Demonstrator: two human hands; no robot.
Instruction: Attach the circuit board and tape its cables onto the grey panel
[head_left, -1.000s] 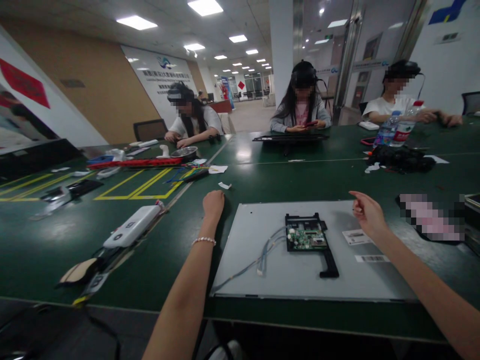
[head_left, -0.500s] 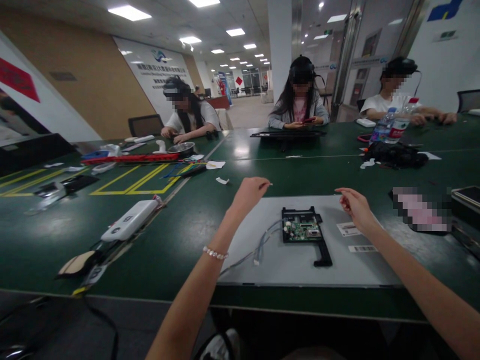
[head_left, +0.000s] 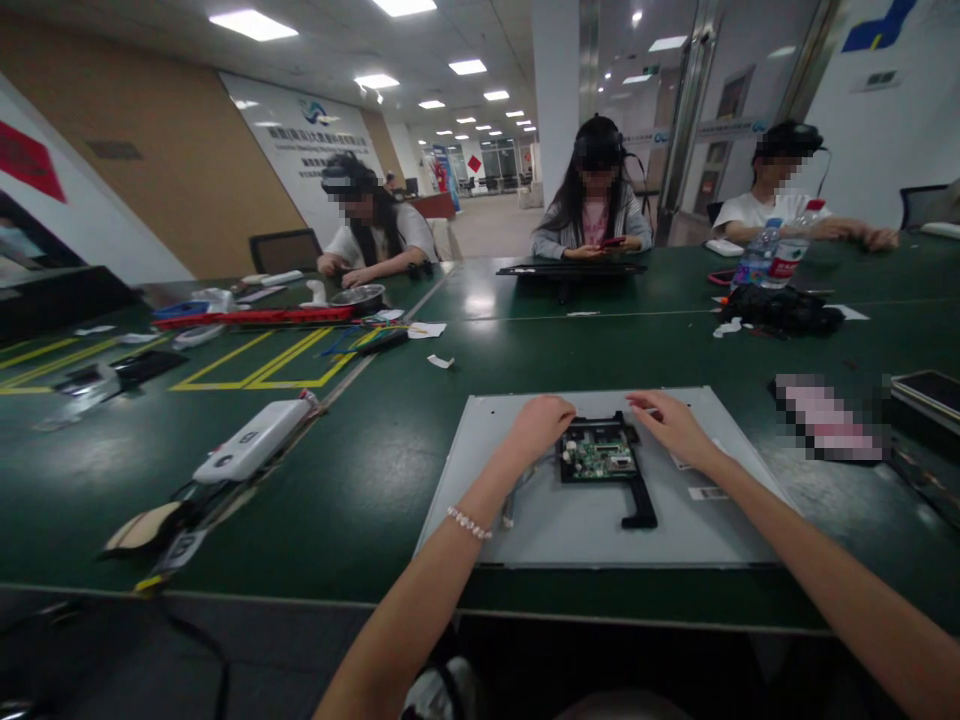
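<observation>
A flat grey-white panel (head_left: pixel 450 500) lies before me with a black plastic frame (head_left: pixel 641 505) resting on its middle. The frame carries a green circuit board (head_left: pixel 600 458). At the frame's upper left corner is my left hand (head_left: pixel 541 425), its fingers pressed together; whatever they may pinch is hidden. My right hand (head_left: pixel 667 425) hovers by the upper right corner, fingers loosely apart and nothing visible in them. Grey cables (head_left: pixel 511 505) run from the board's left side, partly covered by my left forearm. Barcode labels (head_left: pixel 707 493) show beneath my right wrist.
Left of the panel lies a white power bank (head_left: pixel 255 440). A phone (head_left: pixel 829 418) is on the right, with bottles (head_left: pixel 787 250) and a black bundle (head_left: pixel 787 308) beyond. A dark flat panel (head_left: pixel 570 269) stands farther back. Several people sit across the table.
Both hands have come down and inward, from above the panel's far edge to the top corners of the black frame. The frame and board stay where they were on the panel.
</observation>
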